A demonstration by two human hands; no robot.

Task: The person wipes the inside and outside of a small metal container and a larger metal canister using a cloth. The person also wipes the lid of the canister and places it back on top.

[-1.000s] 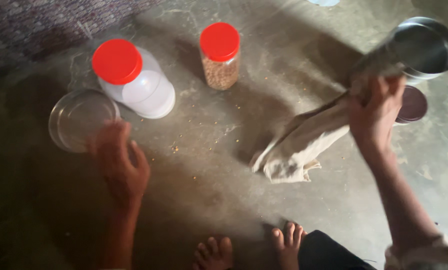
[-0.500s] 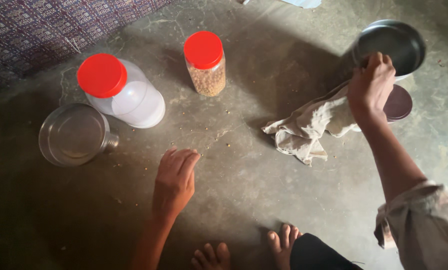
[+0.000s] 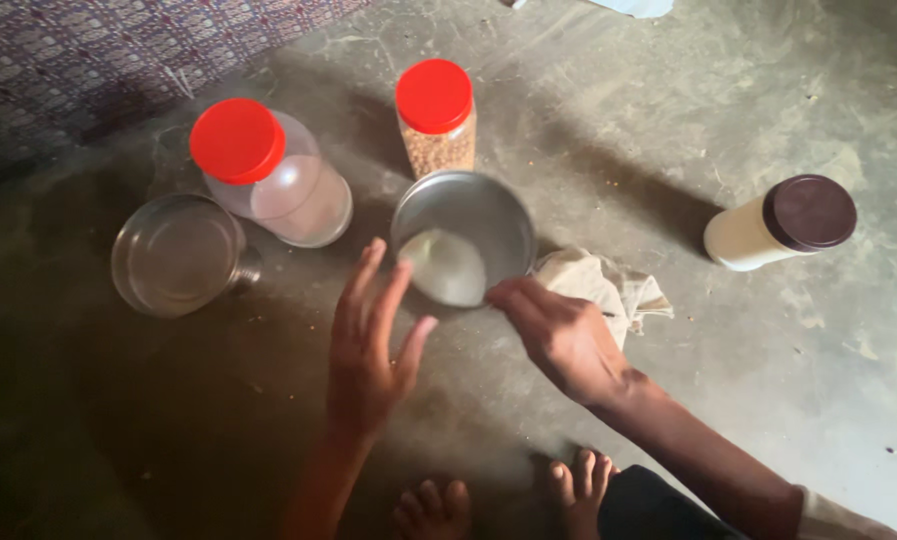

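Note:
A round steel pot [image 3: 465, 235] sits low over the concrete floor in front of me, shiny inside. My right hand [image 3: 560, 337] grips its near rim, and a crumpled pale cloth [image 3: 608, 289] lies under and beside that hand. My left hand [image 3: 370, 345] hovers just left of the pot with fingers spread, holding nothing. Behind the pot stands a small clear jar of grains with a red lid [image 3: 435, 118]. A larger clear jar with a red lid [image 3: 266, 172] stands to its left.
A steel lid or shallow bowl [image 3: 178, 254] lies at the left beside the large jar. A cream jar with a dark brown lid [image 3: 780, 221] stands at the right. A patterned mat [image 3: 88, 60] covers the floor at top left. My bare toes [image 3: 498, 500] show at the bottom.
My right hand has brought the steel pot from the far right to the middle, and the cloth has come along. My left hand has lifted toward the pot. The camera has shifted.

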